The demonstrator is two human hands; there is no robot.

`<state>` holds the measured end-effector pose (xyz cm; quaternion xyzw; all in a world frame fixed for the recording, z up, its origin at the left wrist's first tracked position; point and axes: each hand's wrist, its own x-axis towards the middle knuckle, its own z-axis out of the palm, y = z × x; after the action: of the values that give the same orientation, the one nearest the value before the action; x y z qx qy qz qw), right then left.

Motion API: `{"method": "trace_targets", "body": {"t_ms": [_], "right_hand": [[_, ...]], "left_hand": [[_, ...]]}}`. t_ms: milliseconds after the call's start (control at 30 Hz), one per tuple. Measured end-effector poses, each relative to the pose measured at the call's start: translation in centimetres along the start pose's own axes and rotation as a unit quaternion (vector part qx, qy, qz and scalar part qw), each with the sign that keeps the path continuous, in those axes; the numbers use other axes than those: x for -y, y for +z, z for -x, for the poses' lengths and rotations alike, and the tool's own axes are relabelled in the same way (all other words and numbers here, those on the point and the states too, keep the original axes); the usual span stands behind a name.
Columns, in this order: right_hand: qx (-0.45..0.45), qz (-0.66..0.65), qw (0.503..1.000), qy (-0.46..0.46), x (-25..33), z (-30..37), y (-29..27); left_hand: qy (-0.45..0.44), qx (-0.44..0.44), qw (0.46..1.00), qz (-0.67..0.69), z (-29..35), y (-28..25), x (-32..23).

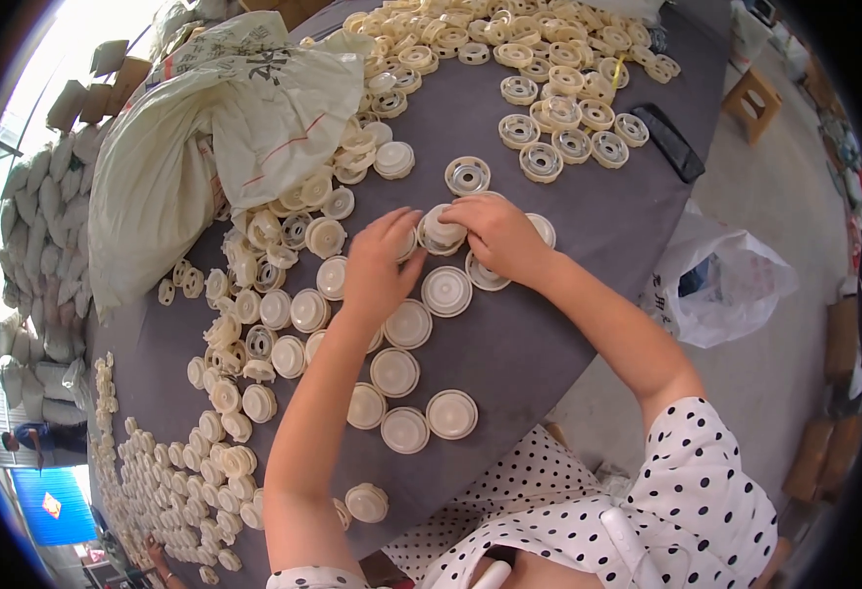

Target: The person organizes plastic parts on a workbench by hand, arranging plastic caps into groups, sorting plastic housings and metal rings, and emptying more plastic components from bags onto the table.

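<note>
Both my hands are at work over the grey cloth table, close together near the middle. My right hand (499, 236) comes from the right, its fingers curled over the top of a round cream plastic cap (438, 234). My left hand (380, 263) bends its fingers and thumb around the edge of another cream disc (408, 245), mostly hidden by the hand. Just beyond lies a cream ring with a silvery metal centre (468, 177). Nearer to me, several pale caps lie flat, one of them (446, 292) right below my hands.
Heaps of cream rings (548, 59) cover the far end, and many more caps (195, 471) spread along the left. A large white woven sack (225, 147) slumps at far left. A black case (668, 142) lies by the right edge; a plastic bag (730, 294) hangs beside it.
</note>
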<state>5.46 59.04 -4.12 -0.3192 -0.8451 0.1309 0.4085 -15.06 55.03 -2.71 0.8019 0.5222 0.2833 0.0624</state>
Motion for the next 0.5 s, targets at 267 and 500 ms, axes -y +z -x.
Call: {"method": "trace_targets", "body": {"t_ms": [267, 500], "right_hand": [[-0.015, 0.001, 0.995, 0.099, 2.1, 4.2, -3.0], [0.009, 0.06, 0.997, 0.055, 3.6, 7.1, -1.8]], "left_hand": [[-0.016, 0.052, 0.997, 0.046, -2.2, 2.7, -1.2], [-0.073, -0.026, 0.988, 0.131, -1.2, 2.9, -1.2]]}}
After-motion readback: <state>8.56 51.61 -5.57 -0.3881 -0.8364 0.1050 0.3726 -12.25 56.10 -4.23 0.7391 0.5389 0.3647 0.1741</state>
